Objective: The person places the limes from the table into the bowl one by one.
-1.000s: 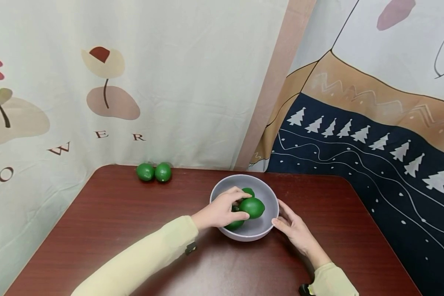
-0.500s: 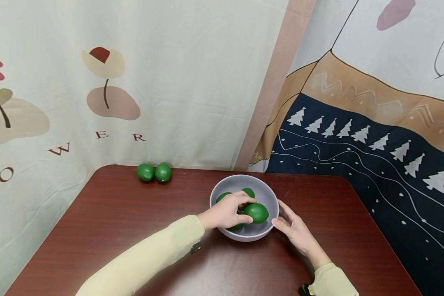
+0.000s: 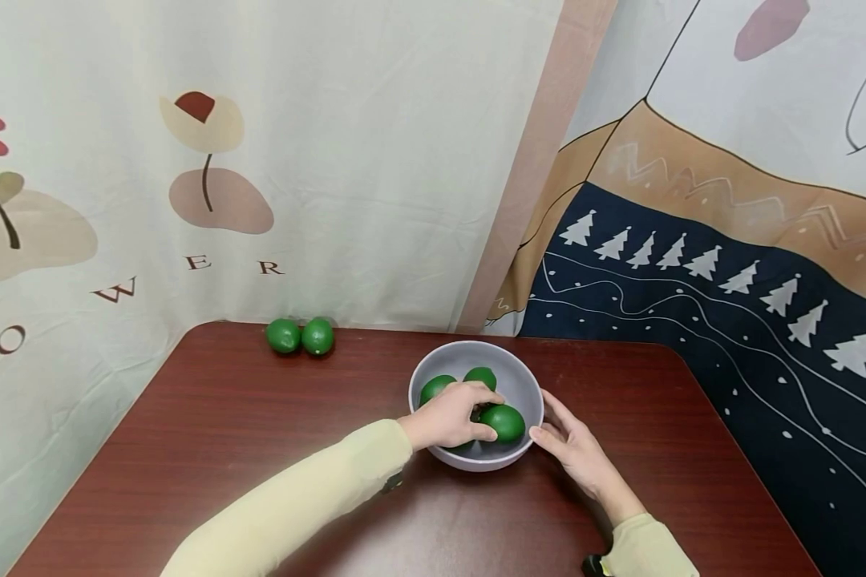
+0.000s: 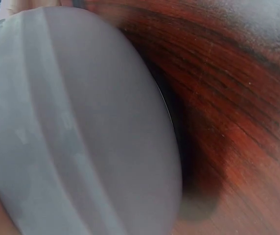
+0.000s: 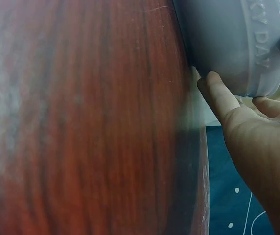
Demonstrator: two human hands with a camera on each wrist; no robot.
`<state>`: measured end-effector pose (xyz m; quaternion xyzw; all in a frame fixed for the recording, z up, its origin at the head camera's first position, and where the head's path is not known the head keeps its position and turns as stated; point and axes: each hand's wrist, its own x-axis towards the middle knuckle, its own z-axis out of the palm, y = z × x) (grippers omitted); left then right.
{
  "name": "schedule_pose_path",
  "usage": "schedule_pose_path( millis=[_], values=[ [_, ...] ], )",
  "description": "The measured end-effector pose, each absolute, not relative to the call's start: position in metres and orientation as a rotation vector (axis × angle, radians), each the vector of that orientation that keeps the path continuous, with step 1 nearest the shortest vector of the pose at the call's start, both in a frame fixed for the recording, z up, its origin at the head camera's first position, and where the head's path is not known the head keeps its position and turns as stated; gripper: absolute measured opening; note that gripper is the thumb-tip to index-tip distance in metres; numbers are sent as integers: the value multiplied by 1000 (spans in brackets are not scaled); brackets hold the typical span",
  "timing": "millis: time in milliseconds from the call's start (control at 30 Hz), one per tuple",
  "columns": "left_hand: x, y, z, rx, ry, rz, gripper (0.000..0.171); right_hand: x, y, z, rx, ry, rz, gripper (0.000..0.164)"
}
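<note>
A grey bowl (image 3: 523,385) stands on the table with several green limes in it. My left hand (image 3: 453,413) reaches in over the near left rim and holds a lime (image 3: 505,423) between thumb and fingers, low in the bowl. Behind the hand lie a lime (image 3: 438,389) at the left and another lime (image 3: 480,377) at the back; one more is mostly hidden under the hand. My right hand (image 3: 576,449) holds the bowl's right side, thumb near the rim and fingers along the outer wall. In the right wrist view, fingertips (image 5: 213,77) touch the bowl's wall (image 5: 223,44).
Two more limes (image 3: 300,336) sit side by side at the table's back left edge. The dark red wooden table (image 3: 274,417) has a printed curtain (image 3: 375,160) right behind it and a dark blue tree-patterned cloth (image 3: 693,296) along the right.
My left hand has moved right and slightly nearer, bringing its lime lower toward the bowl's right side. Limes behind it have come into view. The right hand has stayed in place on the bowl.
</note>
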<state>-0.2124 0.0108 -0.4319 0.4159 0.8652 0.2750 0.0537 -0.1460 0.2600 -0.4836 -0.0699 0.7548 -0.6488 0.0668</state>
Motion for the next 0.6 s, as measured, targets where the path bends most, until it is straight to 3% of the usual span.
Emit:
schedule_pose_path(
  millis=[600],
  values=[
    [-214,15,-437,1161,2679,770,45,-146,260,-485,-222,2279,-1964,73]
  ],
)
